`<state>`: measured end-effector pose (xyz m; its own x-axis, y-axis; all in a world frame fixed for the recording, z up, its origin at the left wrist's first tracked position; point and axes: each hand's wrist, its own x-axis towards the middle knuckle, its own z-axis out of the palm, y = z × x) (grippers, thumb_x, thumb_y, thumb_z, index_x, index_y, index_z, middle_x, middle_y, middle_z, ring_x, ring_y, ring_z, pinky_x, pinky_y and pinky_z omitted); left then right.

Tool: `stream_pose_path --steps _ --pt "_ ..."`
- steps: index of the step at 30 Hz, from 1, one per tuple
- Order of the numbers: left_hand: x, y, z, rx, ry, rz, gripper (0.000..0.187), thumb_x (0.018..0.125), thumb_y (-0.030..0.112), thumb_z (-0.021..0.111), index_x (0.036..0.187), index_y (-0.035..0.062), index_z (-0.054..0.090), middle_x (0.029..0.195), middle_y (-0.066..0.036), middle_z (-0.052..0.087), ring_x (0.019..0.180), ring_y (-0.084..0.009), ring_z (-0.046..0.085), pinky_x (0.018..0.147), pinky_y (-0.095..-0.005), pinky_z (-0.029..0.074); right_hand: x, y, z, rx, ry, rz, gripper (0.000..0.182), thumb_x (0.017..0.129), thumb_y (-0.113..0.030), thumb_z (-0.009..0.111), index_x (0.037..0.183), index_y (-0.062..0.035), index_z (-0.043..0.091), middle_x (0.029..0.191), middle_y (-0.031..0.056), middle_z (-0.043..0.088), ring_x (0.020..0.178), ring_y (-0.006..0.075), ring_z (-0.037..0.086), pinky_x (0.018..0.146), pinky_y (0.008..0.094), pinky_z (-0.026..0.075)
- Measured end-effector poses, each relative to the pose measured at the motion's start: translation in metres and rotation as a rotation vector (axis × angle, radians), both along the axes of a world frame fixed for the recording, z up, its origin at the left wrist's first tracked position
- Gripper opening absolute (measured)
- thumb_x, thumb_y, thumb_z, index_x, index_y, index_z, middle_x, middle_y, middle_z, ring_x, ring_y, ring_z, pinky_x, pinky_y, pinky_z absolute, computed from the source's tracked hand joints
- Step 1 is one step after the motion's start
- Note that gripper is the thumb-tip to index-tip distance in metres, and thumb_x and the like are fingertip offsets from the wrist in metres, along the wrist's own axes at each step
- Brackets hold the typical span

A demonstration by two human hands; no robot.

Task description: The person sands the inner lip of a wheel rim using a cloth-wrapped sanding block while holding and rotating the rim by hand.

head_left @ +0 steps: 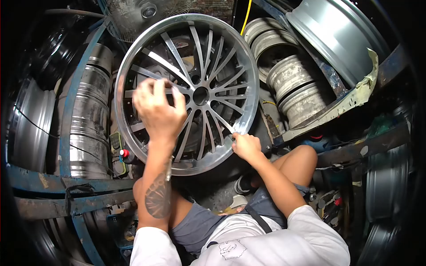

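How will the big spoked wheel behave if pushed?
The wheel is probably stiff, since its spokes look metallic. Its round outline suggests it could roll if stood on edge. The smooth, shiny outer lip may feel slippery.

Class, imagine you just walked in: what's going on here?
A person is handling a large spoked wheel in front of them. The right hand grips its near right edge, while the left hand, blurred, is over the spokes on the left. More wheel rims stand on both sides.
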<state>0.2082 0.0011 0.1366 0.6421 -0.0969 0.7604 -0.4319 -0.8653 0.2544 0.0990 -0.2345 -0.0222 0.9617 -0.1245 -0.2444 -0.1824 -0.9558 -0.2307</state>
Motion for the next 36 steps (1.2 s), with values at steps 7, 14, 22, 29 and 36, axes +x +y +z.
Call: stream_pose_path --steps 7,14,22,29,36 --pt "-0.002 -0.017 -0.019 0.356 0.711 0.243 0.072 0.095 0.068 0.053 0.096 -0.0026 0.069 0.09 -0.022 0.073 0.09 -0.0397 0.073 0.085 -0.0487 0.055 0.001 -0.006 -0.003 0.02 0.015 0.023 0.034 0.086 -0.029 0.067 0.118 -0.0178 0.072 0.095 0.0197 0.076 0.091 0.0382 0.074 0.082 0.0509 0.059" --pt "0.009 -0.027 -0.049 0.443 0.501 0.327 0.077 0.088 0.075 0.057 0.085 0.0 0.073 0.079 -0.02 0.074 0.078 -0.0357 0.076 0.073 -0.0452 0.059 -0.006 -0.003 -0.007 0.045 -0.008 -0.032 0.032 0.086 -0.029 0.07 0.115 -0.0169 0.073 0.097 0.0169 0.076 0.091 0.0366 0.075 0.08 0.0495 0.059" --pt "-0.001 -0.026 -0.052 0.43 0.444 0.36 0.072 0.086 0.073 0.06 0.076 0.003 0.073 0.072 -0.017 0.073 0.068 -0.033 0.074 0.067 -0.0439 0.057 0.003 -0.021 -0.004 0.122 -0.018 -0.054 0.031 0.085 -0.03 0.071 0.113 -0.0169 0.074 0.094 0.0181 0.076 0.091 0.0365 0.075 0.08 0.0504 0.059" --pt "-0.011 -0.022 -0.065 0.432 0.321 0.357 0.064 0.085 0.067 0.067 0.07 0.0056 0.071 0.065 -0.012 0.071 0.061 -0.0288 0.071 0.066 -0.0422 0.052 0.01 -0.014 0.007 0.07 0.008 0.031 0.022 0.086 -0.028 0.066 0.101 -0.0176 0.078 0.089 0.0187 0.076 0.085 0.0369 0.075 0.077 0.0497 0.06" --pt "-0.008 -0.021 -0.058 0.449 0.372 0.31 0.071 0.092 0.07 0.057 0.071 0.0025 0.07 0.068 -0.017 0.071 0.063 -0.0327 0.072 0.065 -0.0434 0.054 0.018 -0.015 0.002 0.02 0.069 0.074 0.031 0.079 -0.024 0.067 0.107 -0.0223 0.081 0.091 0.0153 0.077 0.089 0.0332 0.076 0.08 0.047 0.06"
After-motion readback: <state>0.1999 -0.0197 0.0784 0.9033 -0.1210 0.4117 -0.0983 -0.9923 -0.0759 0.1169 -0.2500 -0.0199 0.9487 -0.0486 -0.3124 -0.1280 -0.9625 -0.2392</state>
